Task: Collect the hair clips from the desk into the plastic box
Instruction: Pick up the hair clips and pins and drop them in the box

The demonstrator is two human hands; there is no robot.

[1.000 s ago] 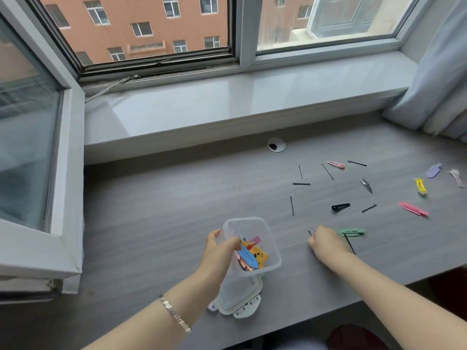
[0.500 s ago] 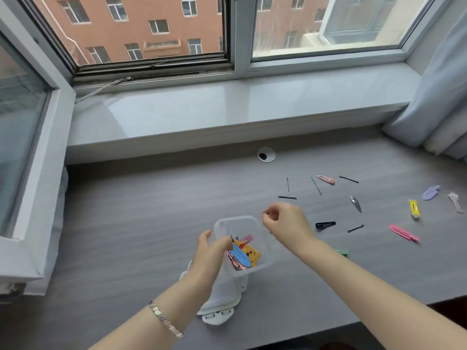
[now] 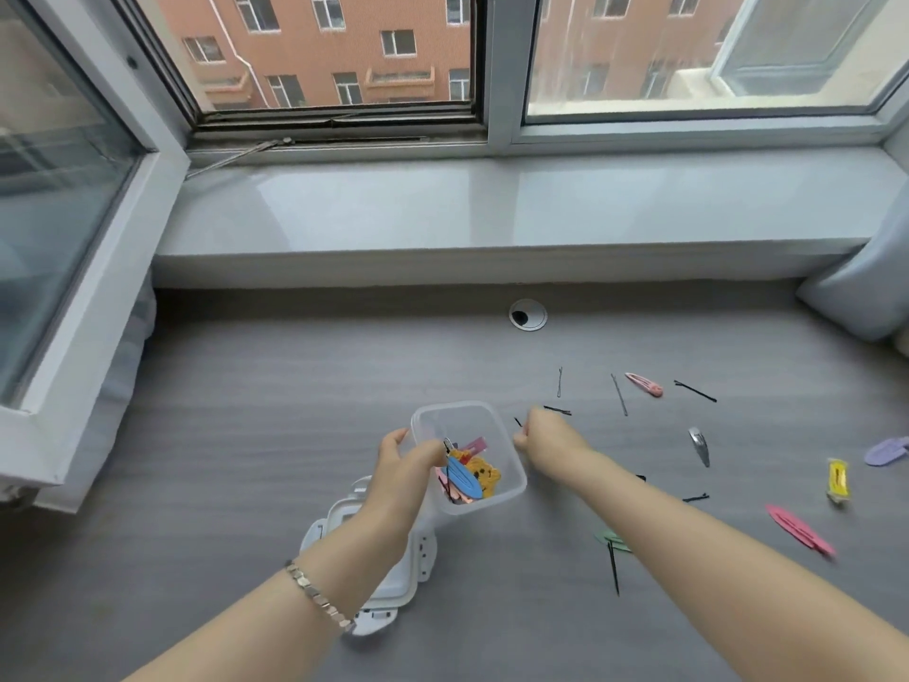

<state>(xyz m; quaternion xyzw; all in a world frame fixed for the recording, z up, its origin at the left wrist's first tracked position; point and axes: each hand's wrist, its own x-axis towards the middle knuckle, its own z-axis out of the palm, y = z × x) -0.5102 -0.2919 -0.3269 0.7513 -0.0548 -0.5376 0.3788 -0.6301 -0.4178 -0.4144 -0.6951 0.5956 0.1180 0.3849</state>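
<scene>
My left hand (image 3: 401, 467) grips the left wall of the clear plastic box (image 3: 509, 465), holding it tilted just above the grey desk. Inside lie a blue clip (image 3: 462, 477), a yellow one and pink ones. My right hand (image 3: 543, 440) is right beside the box's right rim, fingers pinched on a black bobby pin (image 3: 517, 422) whose tip sticks out. Loose on the desk to the right are a pink snap clip (image 3: 644, 384), a silver clip (image 3: 699, 445), a yellow clip (image 3: 837, 478), a purple clip (image 3: 885, 451), a long pink clip (image 3: 799, 530) and several black bobby pins (image 3: 694, 390). My right forearm half hides a green clip (image 3: 612, 539).
The box's white lid (image 3: 374, 578) lies on the desk under my left wrist. A round cable grommet (image 3: 528, 315) sits at the back of the desk below the stone windowsill (image 3: 492, 209). An open window sash (image 3: 74, 228) juts in at left; a curtain (image 3: 856, 297) hangs at right.
My right hand left the spot by the green clip, passed over the box, and now pinches a bobby pin just right of its rim. My left hand kept hold of the box.
</scene>
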